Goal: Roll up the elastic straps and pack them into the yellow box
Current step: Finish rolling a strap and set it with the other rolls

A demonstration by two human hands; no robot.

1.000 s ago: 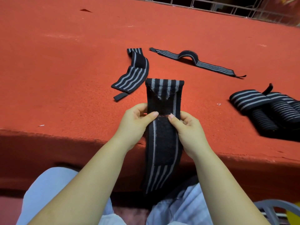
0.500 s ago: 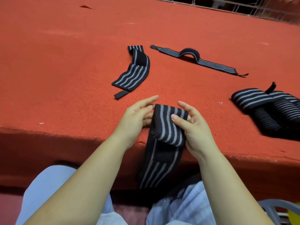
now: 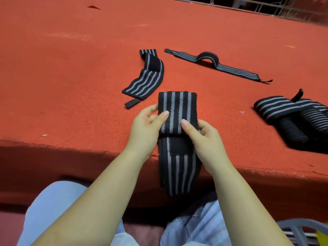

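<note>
We hold the strap (image 3: 177,112) over the near edge of the red table (image 3: 71,68), its upper end folded into a flat roll and its loose tail hanging down past the edge toward our lap. Our left hand (image 3: 147,128) pinches the roll's left side, thumb on the striped face and fingers behind. Our right hand (image 3: 204,139) pinches the lower right corner the same way, thumb on top. Just beyond the roll, to the left, a curved strap (image 3: 145,79) lies flat with a small tab at its near end. Farther back a long strap (image 3: 218,65) stretches out with a hump in its middle. Well to the right, a pile of rolls (image 3: 291,119) rests on the table.
</note>
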